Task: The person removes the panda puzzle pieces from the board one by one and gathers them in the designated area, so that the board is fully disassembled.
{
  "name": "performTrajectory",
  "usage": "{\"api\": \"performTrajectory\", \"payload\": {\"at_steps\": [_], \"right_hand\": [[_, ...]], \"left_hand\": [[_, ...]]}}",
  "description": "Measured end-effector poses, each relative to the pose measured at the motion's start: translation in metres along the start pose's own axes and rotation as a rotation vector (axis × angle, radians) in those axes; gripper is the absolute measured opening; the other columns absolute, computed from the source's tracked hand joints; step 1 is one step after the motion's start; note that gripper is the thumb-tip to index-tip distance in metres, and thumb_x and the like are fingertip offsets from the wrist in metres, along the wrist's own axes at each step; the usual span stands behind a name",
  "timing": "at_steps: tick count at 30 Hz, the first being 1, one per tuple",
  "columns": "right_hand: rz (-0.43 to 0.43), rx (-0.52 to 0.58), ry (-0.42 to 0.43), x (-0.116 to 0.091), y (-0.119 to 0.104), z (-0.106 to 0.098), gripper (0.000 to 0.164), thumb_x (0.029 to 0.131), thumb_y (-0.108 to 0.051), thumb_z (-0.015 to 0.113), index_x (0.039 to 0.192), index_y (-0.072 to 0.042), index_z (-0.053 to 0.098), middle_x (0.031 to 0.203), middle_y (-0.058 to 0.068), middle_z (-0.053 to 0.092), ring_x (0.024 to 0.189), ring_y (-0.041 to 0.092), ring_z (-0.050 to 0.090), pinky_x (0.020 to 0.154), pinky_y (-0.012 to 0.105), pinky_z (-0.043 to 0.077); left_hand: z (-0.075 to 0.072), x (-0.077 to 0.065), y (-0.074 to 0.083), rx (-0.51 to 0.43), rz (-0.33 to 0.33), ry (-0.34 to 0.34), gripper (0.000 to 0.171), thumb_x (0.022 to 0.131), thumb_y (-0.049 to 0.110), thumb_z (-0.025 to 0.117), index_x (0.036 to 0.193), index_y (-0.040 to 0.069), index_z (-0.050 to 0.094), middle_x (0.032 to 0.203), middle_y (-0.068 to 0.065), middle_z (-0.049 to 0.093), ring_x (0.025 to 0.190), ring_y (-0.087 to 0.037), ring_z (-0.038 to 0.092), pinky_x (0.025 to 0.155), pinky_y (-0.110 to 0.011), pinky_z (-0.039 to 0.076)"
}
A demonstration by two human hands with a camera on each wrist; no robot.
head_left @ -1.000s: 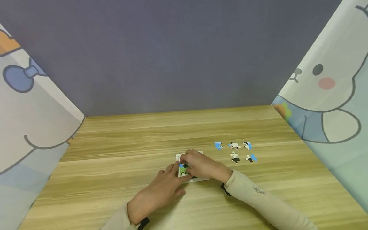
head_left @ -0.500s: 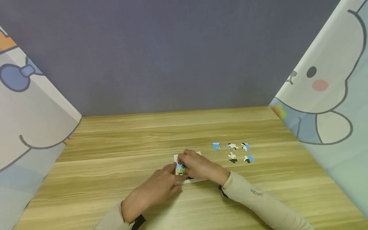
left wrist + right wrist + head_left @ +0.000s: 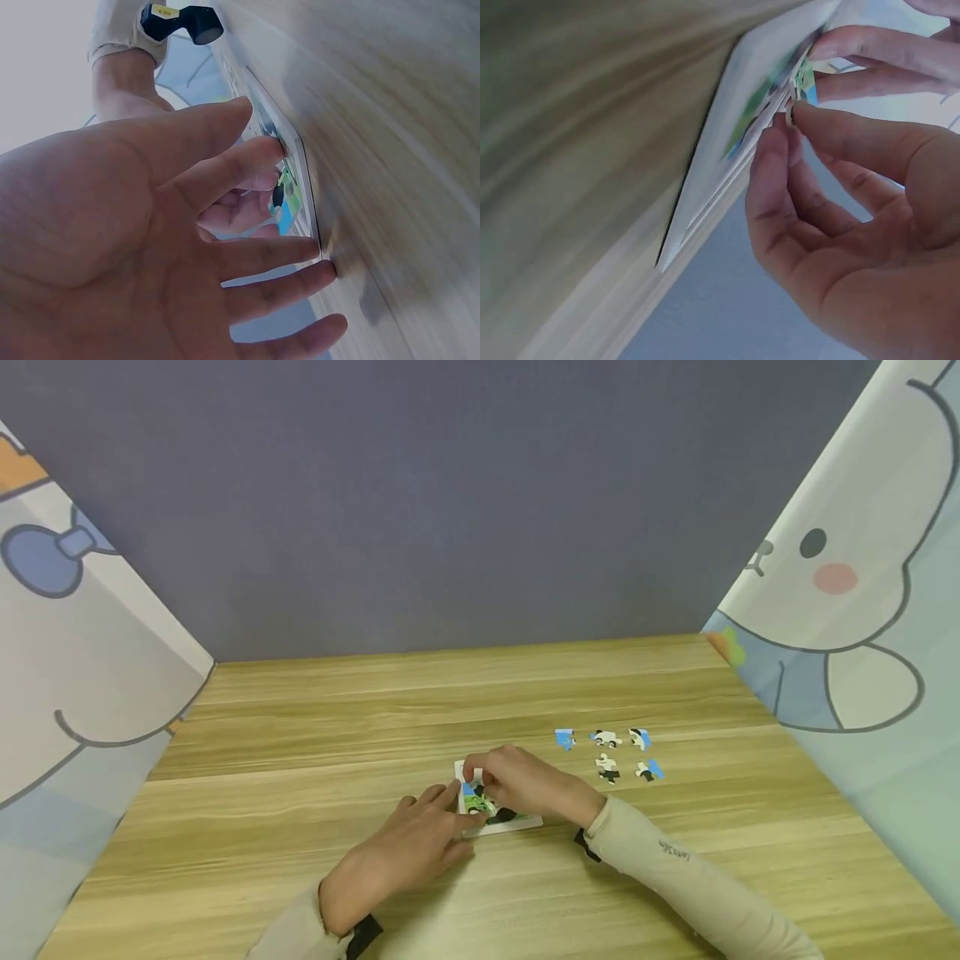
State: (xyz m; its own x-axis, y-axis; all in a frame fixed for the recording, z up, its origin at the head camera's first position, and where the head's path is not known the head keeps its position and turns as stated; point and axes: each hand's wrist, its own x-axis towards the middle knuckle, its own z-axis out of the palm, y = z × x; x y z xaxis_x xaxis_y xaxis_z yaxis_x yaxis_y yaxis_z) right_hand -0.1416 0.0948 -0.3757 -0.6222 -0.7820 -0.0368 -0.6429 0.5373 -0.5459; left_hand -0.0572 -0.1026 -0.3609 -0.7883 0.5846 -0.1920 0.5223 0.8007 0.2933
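A small jigsaw board [image 3: 512, 827] with a white frame lies on the table, showing green, blue and black-and-white picture parts. My left hand [image 3: 420, 837] rests at its left side with fingers extended. In the left wrist view those fingertips [image 3: 306, 247] are right at the frame's edge, while the index finger reaches over the picture. Over the board, my right hand [image 3: 527, 785] pinches a puzzle piece [image 3: 790, 117] between thumb and fingers, close above the picture. Most of that piece's face is hidden by the fingers.
Several loose puzzle pieces, including a blue one [image 3: 565, 739], a panda-face one [image 3: 605, 739] and a black-and-white one [image 3: 607, 769], lie right of the board. A grey panel [image 3: 465, 510] stands behind the wooden table [image 3: 315, 710], with cartoon-printed sides [image 3: 847, 610].
My right hand has shifted slightly right and up off the picture, uncovering more of the board's lower part. The left hand stays at the board's left edge. The head view has shifted a little.
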Motion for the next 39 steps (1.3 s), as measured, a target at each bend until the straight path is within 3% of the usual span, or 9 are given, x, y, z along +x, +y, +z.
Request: {"api": "performTrajectory", "payload": {"at_steps": [7,15,23,31,39], "right_hand": [[-0.018,0.065,-0.008,0.0,0.005,-0.007,0.024,0.089,0.008,0.062,0.102,-0.012,0.066,0.075,0.0,0.064,0.064,0.004,0.053,0.062,0.022,0.048],[0.042,0.083,0.022,-0.003,0.003,-0.017,0.021,0.094,0.001,0.062,0.108,-0.015,0.065,0.085,0.002,0.067,0.07,0.006,0.059,0.065,0.024,0.051],[-0.012,0.09,0.046,-0.006,0.007,-0.015,0.026,0.093,0.005,0.058,0.11,-0.013,0.067,0.083,0.003,0.068,0.069,0.006,0.058,0.066,0.024,0.051],[-0.001,0.058,0.113,-0.021,0.014,-0.021,0.024,0.093,0.002,0.062,0.111,-0.012,0.071,0.085,-0.001,0.069,0.071,0.004,0.06,0.065,0.024,0.051],[0.065,0.088,0.15,-0.04,0.023,-0.028,0.022,0.095,-0.003,0.065,0.113,-0.014,0.07,0.085,-0.001,0.069,0.071,0.005,0.06,0.065,0.026,0.051]], "left_hand": [[0.0,0.001,0.001,0.029,-0.003,-0.004,0.041,0.098,0.036,0.062,0.139,0.032,0.06,0.152,-0.024,0.041,0.136,-0.04,0.044,0.095,-0.066,0.043],[0.001,0.0,0.001,0.01,-0.009,-0.013,0.042,0.097,0.037,0.064,0.138,0.032,0.061,0.151,-0.026,0.04,0.136,-0.043,0.043,0.096,-0.067,0.042],[0.002,0.0,0.001,-0.016,-0.01,-0.014,0.043,0.097,0.038,0.064,0.139,0.031,0.061,0.152,-0.027,0.038,0.136,-0.044,0.042,0.097,-0.069,0.04],[0.002,0.002,0.002,-0.005,-0.016,-0.002,0.044,0.095,0.037,0.066,0.138,0.031,0.061,0.151,-0.027,0.04,0.136,-0.042,0.043,0.096,-0.067,0.041],[0.003,0.001,0.003,-0.007,-0.022,-0.001,0.046,0.094,0.038,0.068,0.138,0.03,0.061,0.152,-0.026,0.039,0.137,-0.041,0.042,0.097,-0.066,0.041]]}}
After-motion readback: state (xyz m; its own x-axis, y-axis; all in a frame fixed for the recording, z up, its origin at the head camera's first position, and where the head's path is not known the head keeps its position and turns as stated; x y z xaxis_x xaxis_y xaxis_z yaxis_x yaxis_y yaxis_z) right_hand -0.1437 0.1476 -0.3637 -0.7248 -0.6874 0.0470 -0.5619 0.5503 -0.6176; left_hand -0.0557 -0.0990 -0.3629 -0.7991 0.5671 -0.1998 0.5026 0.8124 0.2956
